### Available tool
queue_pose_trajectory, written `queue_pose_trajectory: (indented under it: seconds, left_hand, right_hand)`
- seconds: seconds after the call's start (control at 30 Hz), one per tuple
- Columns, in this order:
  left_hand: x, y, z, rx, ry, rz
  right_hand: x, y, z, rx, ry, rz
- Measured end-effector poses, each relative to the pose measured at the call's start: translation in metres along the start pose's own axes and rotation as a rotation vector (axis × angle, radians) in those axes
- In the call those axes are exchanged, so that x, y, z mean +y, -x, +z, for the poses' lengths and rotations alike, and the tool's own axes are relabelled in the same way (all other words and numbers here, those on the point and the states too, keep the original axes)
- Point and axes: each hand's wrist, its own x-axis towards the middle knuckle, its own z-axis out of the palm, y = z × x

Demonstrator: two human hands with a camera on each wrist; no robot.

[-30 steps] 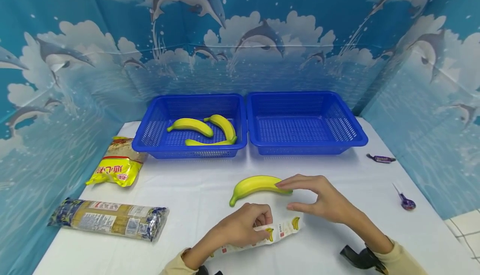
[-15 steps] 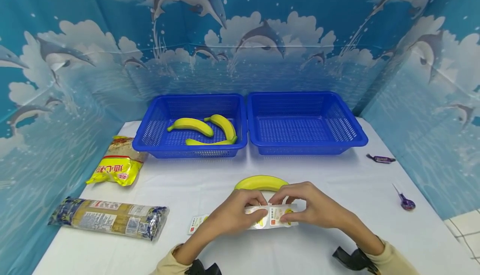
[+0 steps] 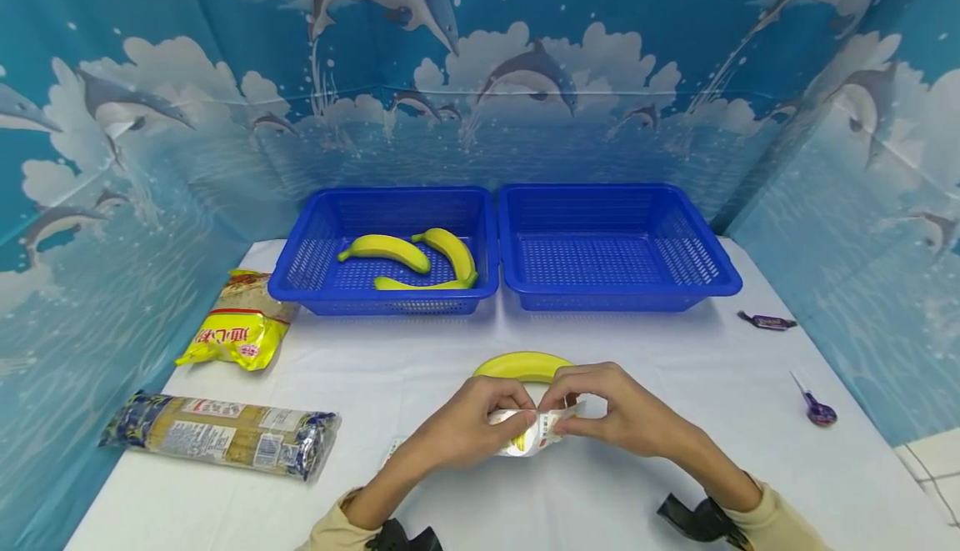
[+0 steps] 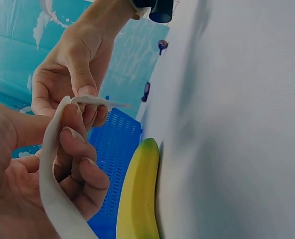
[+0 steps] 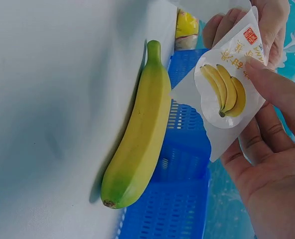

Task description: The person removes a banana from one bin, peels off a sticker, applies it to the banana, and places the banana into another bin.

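In the head view my left hand point(image 3: 468, 419) and right hand point(image 3: 611, 409) meet at a white strip of banana stickers point(image 3: 528, 441), each pinching it between thumb and fingers. The strip bends sharply between the fingertips. A sticker point(image 5: 222, 89) printed with yellow bananas faces the right wrist view, and the backing tapers to a loose corner below it. The left wrist view shows the rest of the strip point(image 4: 50, 174) curving down across my left palm. Just beyond both hands a banana point(image 3: 521, 365) with green ends lies on the white table, partly covered by the fingers.
Two blue baskets stand side by side at the back; the left basket point(image 3: 382, 294) holds three bananas, beside the right basket point(image 3: 622, 291). A yellow pasta bag point(image 3: 236, 336) and a spaghetti pack point(image 3: 225, 437) lie left. A wrapped candy point(image 3: 768, 322) and lollipop point(image 3: 819, 411) lie right.
My right hand has left the banana, moved toward my left hand and taken hold of the sticker strip. The strip has been raised, and over the last half second it has folded between the fingers.
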Motion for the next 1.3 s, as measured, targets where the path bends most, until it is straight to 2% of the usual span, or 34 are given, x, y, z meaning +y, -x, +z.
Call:
queue_pose_trajectory:
  seconds: [0.2, 0.57, 0.8, 0.93, 1.07, 1.17, 1.3]
  left_hand:
    - [0.003, 0.000, 0.000, 0.007, -0.008, -0.018]
    - [0.006, 0.001, 0.000, 0.057, -0.095, -0.002]
    - [0.003, 0.001, 0.002, 0.090, -0.225, 0.030]
    - [0.001, 0.001, 0.006, 0.093, -0.288, 0.011]
    - [-0.002, 0.000, 0.013, 0.084, -0.325, -0.042]
    - [-0.005, -0.001, 0.019, 0.075, -0.345, -0.073]
    - [-0.009, -0.002, 0.028, 0.058, -0.408, -0.082]
  right_hand:
    - [0.000, -0.003, 0.001, 0.017, 0.012, -0.036]
    - [0.003, -0.002, -0.001, 0.031, 0.001, 0.016]
    - [0.007, 0.001, -0.004, 0.033, 0.005, 0.047]
    - [0.010, 0.005, -0.007, 0.025, 0.017, 0.105]
    - [0.014, 0.008, -0.011, 0.008, 0.008, 0.160]
    - [0.016, 0.010, -0.014, -0.015, -0.011, 0.164]
    - [0.018, 0.012, -0.017, -0.034, -0.027, 0.156]
